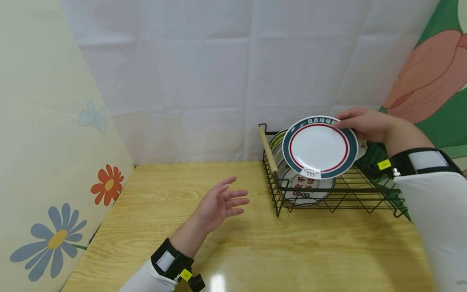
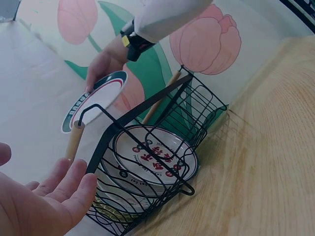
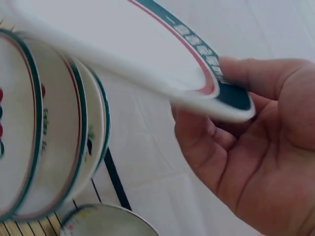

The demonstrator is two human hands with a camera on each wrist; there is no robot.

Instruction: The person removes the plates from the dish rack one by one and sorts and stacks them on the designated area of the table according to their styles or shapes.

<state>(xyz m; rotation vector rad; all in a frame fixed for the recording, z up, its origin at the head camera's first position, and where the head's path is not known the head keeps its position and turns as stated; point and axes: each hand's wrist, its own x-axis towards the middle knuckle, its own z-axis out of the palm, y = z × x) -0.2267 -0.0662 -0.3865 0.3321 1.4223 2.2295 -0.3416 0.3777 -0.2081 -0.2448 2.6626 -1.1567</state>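
Observation:
A white plate [image 1: 316, 148] with a dark teal rim and a red ring is pinched at its upper right edge by my right hand [image 1: 375, 127], above a black wire rack. In the right wrist view the thumb lies on the rim of the plate [image 3: 133, 49] and the fingers of the right hand [image 3: 256, 142] are under it. Left of the rack, my left hand [image 1: 218, 205] hangs over the table with fingers spread, holding nothing. In the left wrist view that hand [image 2: 49, 201] is near the wooden handle [image 2: 75, 141].
The wire rack [image 1: 359, 190] stands at the right of the wooden table [image 1: 164, 194], with several plates upright in its left part, one with red lettering [image 1: 304, 187]. A bowl [image 3: 110, 221] lies in it. A white cloth wall [image 1: 189, 81] rises behind.

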